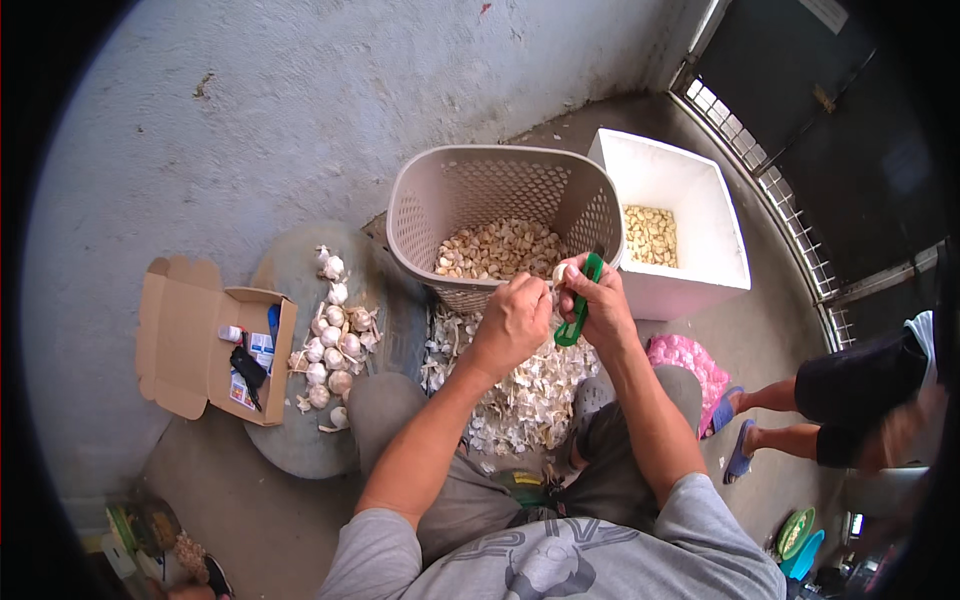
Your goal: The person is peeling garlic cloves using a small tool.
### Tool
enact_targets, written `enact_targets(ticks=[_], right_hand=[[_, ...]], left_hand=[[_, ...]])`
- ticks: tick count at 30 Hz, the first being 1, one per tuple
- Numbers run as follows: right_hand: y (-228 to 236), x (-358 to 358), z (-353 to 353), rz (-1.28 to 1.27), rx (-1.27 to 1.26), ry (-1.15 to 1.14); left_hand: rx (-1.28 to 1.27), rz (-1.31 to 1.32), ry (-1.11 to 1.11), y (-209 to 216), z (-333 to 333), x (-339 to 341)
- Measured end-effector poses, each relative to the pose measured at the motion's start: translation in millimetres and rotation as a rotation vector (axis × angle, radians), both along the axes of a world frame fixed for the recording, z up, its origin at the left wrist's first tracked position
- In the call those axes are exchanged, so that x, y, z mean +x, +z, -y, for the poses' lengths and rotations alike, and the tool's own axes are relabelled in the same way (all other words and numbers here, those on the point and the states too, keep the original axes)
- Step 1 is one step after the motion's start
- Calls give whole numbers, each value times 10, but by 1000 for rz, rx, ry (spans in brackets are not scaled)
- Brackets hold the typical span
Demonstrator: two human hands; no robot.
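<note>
Above the near rim of a grey-brown plastic basket (pixel 500 153), my two hands meet. My right hand (pixel 606 308) is closed round a green tool with a long slotted handle (pixel 570 332); whether it is a knife or a peeler is unclear. A pale garlic clove (pixel 559 273) shows at that hand's fingertips. My left hand (pixel 515 318) is closed, its curled fingertips right beside the clove; what they pinch is hidden. Garlic cloves (pixel 505 248) in their skins cover the basket's bottom. Under my hands, dry garlic skins (pixel 520 400) lie heaped between my legs.
Whole garlic bulbs (pixel 333 338) and an open cardboard box (pixel 180 335) rest on a round grey surface (pixel 300 450) to the left. Right of the basket stands a white foam box (pixel 700 190) holding peeled cloves. A pink bag (pixel 690 365) lies near another person's sandalled feet (pixel 740 450).
</note>
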State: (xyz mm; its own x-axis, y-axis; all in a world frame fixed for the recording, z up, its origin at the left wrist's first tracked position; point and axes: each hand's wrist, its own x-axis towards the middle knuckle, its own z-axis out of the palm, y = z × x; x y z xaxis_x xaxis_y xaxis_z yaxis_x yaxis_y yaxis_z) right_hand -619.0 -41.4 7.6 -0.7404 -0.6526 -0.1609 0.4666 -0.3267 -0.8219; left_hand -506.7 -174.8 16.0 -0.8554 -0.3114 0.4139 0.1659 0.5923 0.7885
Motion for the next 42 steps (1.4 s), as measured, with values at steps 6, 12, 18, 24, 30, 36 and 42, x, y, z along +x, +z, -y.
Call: enact_targets(ticks=[6, 12, 18, 24, 30, 36, 42], right_hand=[[37, 18, -27, -121, 71, 46], [60, 78, -32, -153, 115, 64], [124, 156, 38, -382, 248, 25], [145, 82, 7, -447, 266, 43], [98, -48, -11, -184, 189, -52], [171, 54, -10, -337, 251, 170], [212, 56, -33, -328, 259, 193]], left_hand=[[-66, 1, 87, 27, -29, -2], [-71, 12, 64, -10, 23, 5], [77, 64, 68, -45, 14, -38], [-256, -83, 120, 0, 8, -48], [-285, -6, 83, -3, -56, 8], [-156, -3, 154, 22, -20, 6], [-102, -28, 143, 39, 74, 13]])
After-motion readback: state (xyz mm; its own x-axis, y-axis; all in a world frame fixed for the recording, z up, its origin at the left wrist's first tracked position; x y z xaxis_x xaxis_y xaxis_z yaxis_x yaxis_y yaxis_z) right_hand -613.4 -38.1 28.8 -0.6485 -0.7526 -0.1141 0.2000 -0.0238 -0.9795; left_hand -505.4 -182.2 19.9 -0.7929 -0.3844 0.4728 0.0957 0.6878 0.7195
